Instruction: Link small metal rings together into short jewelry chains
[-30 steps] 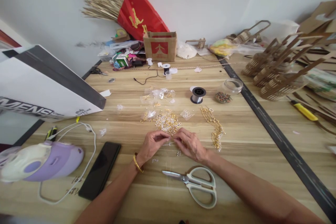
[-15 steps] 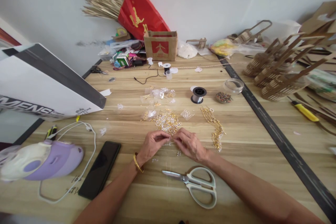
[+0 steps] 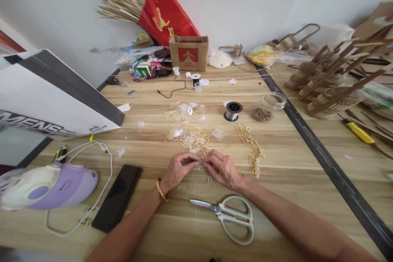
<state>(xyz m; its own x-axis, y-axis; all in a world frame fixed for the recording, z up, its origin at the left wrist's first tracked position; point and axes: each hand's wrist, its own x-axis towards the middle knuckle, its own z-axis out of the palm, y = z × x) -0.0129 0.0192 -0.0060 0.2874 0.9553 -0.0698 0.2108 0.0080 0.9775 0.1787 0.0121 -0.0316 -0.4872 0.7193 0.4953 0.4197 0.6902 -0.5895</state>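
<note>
My left hand [image 3: 181, 168], with a gold bangle at the wrist, is pinched just below a pile of gold and silver beads [image 3: 196, 141]. My right hand [image 3: 223, 168] is pinched close beside it, the fingertips nearly meeting. What the fingertips hold is too small to make out; small clear pieces show under them. Scissors [image 3: 231, 215] with pale handles lie on the table below my right hand, blades pointing left. Gold chains [image 3: 252, 151] lie right of my right hand. A small bag of rings [image 3: 218, 133] is beyond the hands.
A black phone [image 3: 117, 197], a purple and white device [image 3: 58, 187] and its white cable are at the left. Beyond the beads stand a wire spool [image 3: 232, 111] and a glass bowl [image 3: 274, 100]. Small woven baskets [image 3: 333, 100] are at the right, near a yellow-handled tool [image 3: 357, 130].
</note>
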